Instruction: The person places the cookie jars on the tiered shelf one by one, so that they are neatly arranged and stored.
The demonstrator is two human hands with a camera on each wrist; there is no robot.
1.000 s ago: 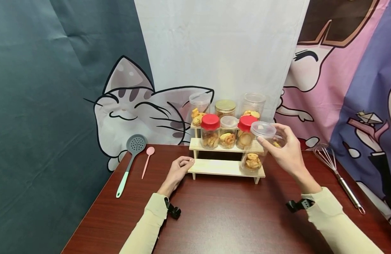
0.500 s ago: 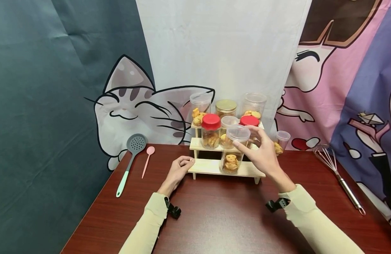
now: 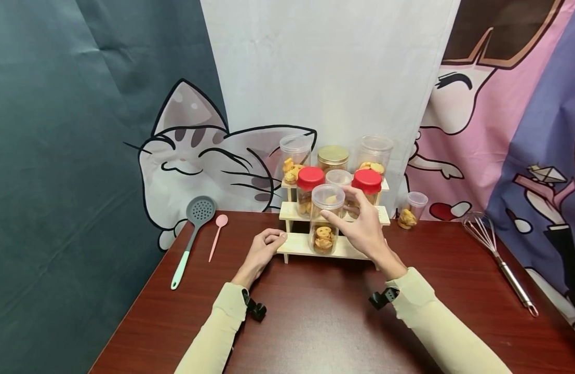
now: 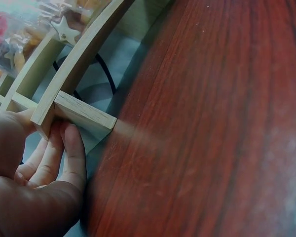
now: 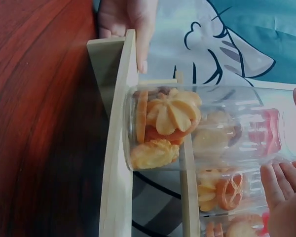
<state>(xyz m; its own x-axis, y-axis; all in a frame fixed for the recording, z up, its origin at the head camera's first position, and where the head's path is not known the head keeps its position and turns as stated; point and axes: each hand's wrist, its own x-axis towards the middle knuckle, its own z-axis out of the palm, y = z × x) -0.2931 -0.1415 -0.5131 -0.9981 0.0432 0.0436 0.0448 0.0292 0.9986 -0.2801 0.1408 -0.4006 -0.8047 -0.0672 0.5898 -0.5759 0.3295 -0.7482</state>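
Observation:
My right hand holds a clear lidded jar near its top, thumb on one side and fingers on the other. Biscuits fill the lower part of this jar, which stands upright on the lowest step of a stepped wooden shelf. At the left end of that step, my left hand pinches the board, the thumb above and the fingers curled beneath, as the left wrist view shows. Two red-lidded jars and a clear-lidded jar sit on the middle step, partly hidden by the held jar and right hand.
Up on the top step are a gold-lidded jar and two clear jars. A small biscuit jar stands right of the shelf. A grey skimmer and pink spoon lie left; a whisk lies right.
The right hand has moved the clear jar leftward along the lowest step, from its right end to left of the middle. My left hand has stayed on the shelf's end.

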